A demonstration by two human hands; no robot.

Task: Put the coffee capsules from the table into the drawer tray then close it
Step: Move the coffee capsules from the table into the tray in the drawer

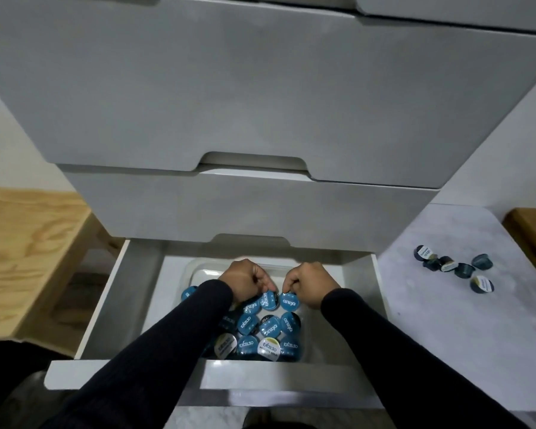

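An open drawer (364, 308) juts out below two closed drawers (229, 97), and a tray (205, 267) lies inside it. Capsules (260, 329) fill the tray's near part, with the left hand (245, 278) and right hand (311, 281) side by side just behind them. More capsules (455, 267) lie on the table (446, 320) right of the drawer; a wooden bench (22, 243) stands left.

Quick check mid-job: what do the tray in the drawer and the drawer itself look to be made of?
Tray: looks like clear plastic, glossy; the white drawer floor shows through it and its rounded rim catches highlights.
Drawer: seems painted or laminated board, smooth white with a slight sheen; flat panels with crisp edges and no visible grain. Which of the two cannot be told.
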